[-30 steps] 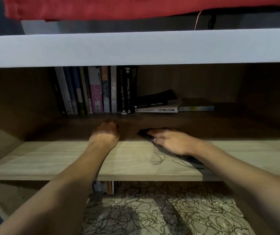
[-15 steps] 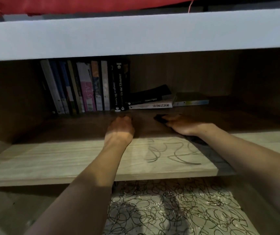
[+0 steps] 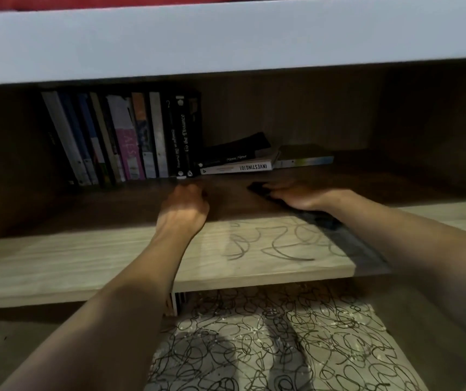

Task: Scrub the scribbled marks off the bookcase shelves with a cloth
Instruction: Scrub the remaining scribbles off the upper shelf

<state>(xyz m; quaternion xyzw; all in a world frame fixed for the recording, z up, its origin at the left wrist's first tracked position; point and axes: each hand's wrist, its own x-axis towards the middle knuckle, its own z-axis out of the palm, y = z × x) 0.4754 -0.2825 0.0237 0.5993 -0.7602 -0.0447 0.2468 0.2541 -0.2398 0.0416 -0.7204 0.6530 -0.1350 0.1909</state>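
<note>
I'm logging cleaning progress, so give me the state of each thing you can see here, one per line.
Left hand: loosely curled, resting on the shelf, holding nothing.
Right hand: flat, pressing the dark cloth.
Middle shelf: scribbles remain near the front.
Lower shelf: densely scribbled.
Upright books: standing, leaning slightly.
Other books: lying flat.

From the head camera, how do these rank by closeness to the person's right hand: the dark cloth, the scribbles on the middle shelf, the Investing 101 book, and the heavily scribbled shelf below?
1. Dark cloth, under the right hand.
2. Investing 101 book, lying flat just behind; the middle-shelf scribbles, just in front, are too close to call against it.
3. Heavily scribbled lower shelf, one level down, farthest.
</note>
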